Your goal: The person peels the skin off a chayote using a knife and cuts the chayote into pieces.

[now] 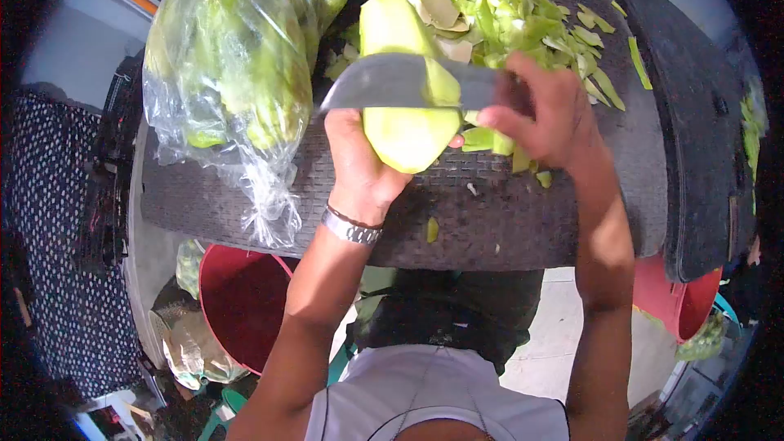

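A dark, woven-textured tabletop (327, 196) lies beneath both hands. Beyond the left hand, a clear, crinkled plastic bag (269, 204) holds green produce (233, 24), probably the work left. Beyond the right hand, thin green-and-cream peelings (523, 16) are heaped. The left hand (355, 151) cradles a smooth, pale-green oblong fruit (408, 135), apparently mostly peeled; the right hand (551, 118) grips a broad grey knife (363, 86) across it.
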{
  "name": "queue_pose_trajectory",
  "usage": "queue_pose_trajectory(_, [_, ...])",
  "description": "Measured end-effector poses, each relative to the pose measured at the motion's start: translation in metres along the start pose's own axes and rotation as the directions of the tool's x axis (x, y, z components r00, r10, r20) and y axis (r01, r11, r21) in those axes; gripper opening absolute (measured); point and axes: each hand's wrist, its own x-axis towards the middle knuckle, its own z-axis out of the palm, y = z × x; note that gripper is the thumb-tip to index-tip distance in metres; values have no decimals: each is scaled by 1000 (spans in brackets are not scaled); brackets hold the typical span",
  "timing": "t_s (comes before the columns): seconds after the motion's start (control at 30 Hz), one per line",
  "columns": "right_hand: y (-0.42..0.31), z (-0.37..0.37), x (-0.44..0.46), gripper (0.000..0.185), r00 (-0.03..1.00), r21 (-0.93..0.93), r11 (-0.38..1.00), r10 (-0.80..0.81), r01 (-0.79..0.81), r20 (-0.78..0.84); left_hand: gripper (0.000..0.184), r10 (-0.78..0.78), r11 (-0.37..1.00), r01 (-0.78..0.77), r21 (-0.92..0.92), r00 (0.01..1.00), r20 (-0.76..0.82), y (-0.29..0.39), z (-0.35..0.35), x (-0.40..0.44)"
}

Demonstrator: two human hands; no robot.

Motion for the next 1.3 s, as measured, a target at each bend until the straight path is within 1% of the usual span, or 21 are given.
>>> queue_pose_trajectory(0.1, [-2, -1, 0, 60, 1000, -10, 1000, 21, -21, -17, 57, -41, 996, 42, -78, 999, 7, 2, 0, 1])
queue_pose_trajectory(0.13, [-6, 3, -2, 61, 999, 25, 999, -42, 42, -24, 57, -46, 985, 50, -163, 999, 29, 0, 0, 0])
queue_pose_trajectory(0.17, [-12, 5, -4, 59, 996, 41, 995, -89, 90, -29, 57, -173, 916, 145, -374, 984, -43, 3, 0, 5])
queue_pose_trajectory(0.23, [-21, 7, -6, 57, 983, 70, 981, -179, 181, -39, 59, -184, 943, 173, -285, 983, -13, 1, 4, 6])
queue_pose_trajectory(0.27, [-23, 2, -6, 61, 986, 8, 986, -169, 169, -5, 60, -202, 923, 221, -315, 975, 89, 0, 0, 5])
queue_pose_trajectory(0.3, [-22, 1, -6, 61, 990, 29, 989, -142, 142, -1, 61, -218, 900, 273, -339, 957, 191, -2, -4, 3])
queue_pose_trajectory(0.37, [-19, -3, -7, 62, 996, 66, 994, -91, 90, 6, 62, -228, 884, 309, -350, 940, 256, -5, -7, 1])
queue_pose_trajectory(0.43, [-19, -4, -6, 61, 995, 25, 995, -96, 95, 5, 63, -231, 901, 280, -330, 956, 180, -7, -2, 2])
queue_pose_trajectory(0.47, [-19, -4, -7, 61, 995, 5, 995, -97, 97, 7, 64, -252, 922, 261, -287, 965, 68, -9, -6, 6])
queue_pose_trajectory(0.57, [-27, -5, -9, 59, 986, 65, 984, -167, 165, 17, 63, -298, 920, 317, -230, 948, 113, -6, -12, 7])
queue_pose_trajectory(0.6, [-21, -5, -8, 59, 988, 55, 986, -155, 155, 2, 71, -369, 870, 340, -358, 930, -13, -6, -10, 6])
queue_pose_trajectory(0.63, [-9, -7, -5, 59, 990, 44, 989, -141, 141, -14, 74, -255, 913, 284, -293, 958, 133, -9, -12, -1])
queue_pose_trajectory(0.77, [10, -8, -1, 60, 993, -20, 997, -79, 78, -86, 80, -225, 943, 238, -231, 971, 81, -4, -4, 2])
queue_pose_trajectory(0.83, [4, -5, -2, 60, 984, -51, 991, -131, 126, -123, 82, -192, 958, 202, -206, 979, 69, -1, -3, -1])
queue_pose_trajectory(0.97, [3, -8, -4, 60, 971, -115, 978, -190, 174, -144, 83, -196, 961, 210, -181, 976, 92, -5, -1, -6])
queue_pose_trajectory(1.0, [8, -9, -4, 60, 968, -142, 973, -204, 184, -144, 82, -234, 955, 244, -170, 969, 75, -6, -1, -5])
queue_pose_trajectory(1.07, [30, -12, -1, 61, 976, -163, 980, -139, 111, -170, 80, -306, 940, 309, -144, 951, 41, -3, 1, 0])
queue_pose_trajectory(1.13, [44, -23, 3, 61, 978, -243, 970, -70, 20, -197, 80, -270, 943, 290, -163, 953, 135, -1, 5, 2])
queue_pose_trajectory(1.17, [46, -22, 2, 61, 977, -234, 972, -63, 15, -201, 80, -251, 944, 283, -172, 951, 183, -1, 8, 3])
queue_pose_trajectory(1.2, [43, -19, 2, 62, 977, -224, 974, -59, 11, -205, 78, -225, 952, 252, -172, 961, 161, -2, 10, 2])
queue_pose_trajectory(1.3, [25, -9, 4, 63, 977, -159, 987, -63, 31, -205, 78, -319, 935, 332, -122, 941, 113, -4, 9, 0])
